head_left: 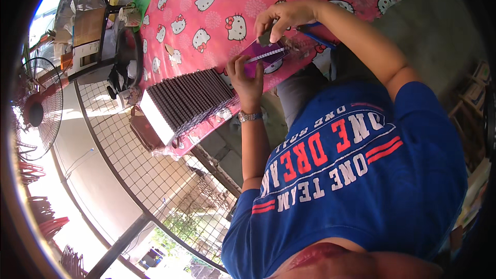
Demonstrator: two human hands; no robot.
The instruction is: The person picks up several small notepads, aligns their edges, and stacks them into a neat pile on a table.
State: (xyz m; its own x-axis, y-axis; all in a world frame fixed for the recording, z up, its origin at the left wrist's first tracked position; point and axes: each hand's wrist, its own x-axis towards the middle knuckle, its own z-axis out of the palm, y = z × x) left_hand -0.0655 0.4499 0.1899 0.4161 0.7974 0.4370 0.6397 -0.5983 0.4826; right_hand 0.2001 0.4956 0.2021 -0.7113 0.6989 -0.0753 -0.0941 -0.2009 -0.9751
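Note:
A flat purple piece (272,61), crossed by a pale ridged strip, lies at the near edge of the pink table. My left hand (244,80), with a metal watch at the wrist, grips its left end between thumb and bent fingers. Above its far edge, my right hand (281,19) pinches a small dark grey flat piece (265,39); whether that piece touches the purple one, I cannot tell. Just left of my left hand stands a long row of dark books with ridged, coil-like spines (188,95), ending in a white face.
A pink cat-patterned sheet (212,2) covers the table. Blue tool-like pieces (320,40) lie beside my right forearm. A green sheet (143,1) and a cluttered shelf (88,23) are at far left, with a fan (36,111) and wire mesh (121,150) nearer.

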